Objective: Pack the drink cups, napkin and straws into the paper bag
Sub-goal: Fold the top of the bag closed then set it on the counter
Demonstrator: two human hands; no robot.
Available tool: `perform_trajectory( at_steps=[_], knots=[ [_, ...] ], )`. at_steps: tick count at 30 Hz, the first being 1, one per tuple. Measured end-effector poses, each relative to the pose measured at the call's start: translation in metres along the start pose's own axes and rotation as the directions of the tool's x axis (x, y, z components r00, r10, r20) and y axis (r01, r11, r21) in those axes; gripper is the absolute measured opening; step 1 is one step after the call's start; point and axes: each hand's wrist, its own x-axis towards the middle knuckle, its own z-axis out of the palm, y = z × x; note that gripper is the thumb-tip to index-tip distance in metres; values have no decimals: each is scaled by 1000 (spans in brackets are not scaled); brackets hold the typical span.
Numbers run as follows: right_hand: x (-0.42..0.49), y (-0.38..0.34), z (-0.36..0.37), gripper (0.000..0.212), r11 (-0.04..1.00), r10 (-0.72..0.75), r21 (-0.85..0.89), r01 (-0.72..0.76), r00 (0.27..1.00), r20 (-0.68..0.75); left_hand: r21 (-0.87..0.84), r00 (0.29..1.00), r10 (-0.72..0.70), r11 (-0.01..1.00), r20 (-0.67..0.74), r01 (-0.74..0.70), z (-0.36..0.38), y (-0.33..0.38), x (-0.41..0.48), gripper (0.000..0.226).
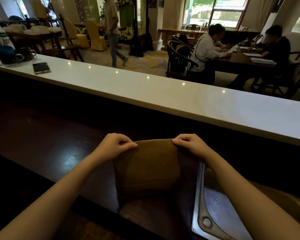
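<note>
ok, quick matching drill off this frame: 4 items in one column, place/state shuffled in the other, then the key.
Items:
1. paper bag
2. phone
3. metal sink
4. left hand

Place/state:
A. lying flat on the white counter, far left
B. pinching the bag's top left corner
C. still flat, held by its top edge by both hands
D. set into the dark worktop under the right forearm

Pairs: 1-C, 2-A, 3-D, 4-B. The right hand grips the other corner.

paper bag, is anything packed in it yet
No, the paper bag is flat and folded, pinched at its top edge by the left hand and right hand, with no cups, napkin or straws in view.
</note>
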Motion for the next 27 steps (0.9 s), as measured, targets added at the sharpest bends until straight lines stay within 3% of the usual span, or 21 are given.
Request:
perform_trajectory(
  at_steps=[2,5,8,11,17,20,22,25,27],
  knots=[
    [1,6,5,31,992,36,121,-32,999,-36,-117,998,-67,991,-8,65,-2,-10,-6,9],
    [1,11,19,35,959,78,281,-46,992,-103,-375,975,-217,909,-50,183,5,-21,-17,12],
    [5,7,30,35,931,90,365,-15,978,-188,-645,926,-359,736,-116,205,18,-22,-19,33],
    [13,0,30,30,869,124,494,22,958,-260,-813,880,-462,552,-113,185,24,-15,-9,38],
    [13,5,30,26,779,299,627,-4,881,-366,-888,829,-559,376,8,263,39,-9,16,36],
    [12,8,33,27,781,359,624,-34,842,-403,-835,803,-596,452,-21,314,43,-12,21,38],
    [13,6,36,41,798,373,600,-56,828,-418,-812,780,-625,476,-42,338,44,-15,23,37],
    [15,6,42,48,809,417,579,-107,798,-435,-820,721,-689,454,-76,348,46,-16,27,31],
    [15,9,45,42,789,466,598,-140,770,-436,-844,689,-721,410,-68,346,49,-14,29,23]
  ],
)
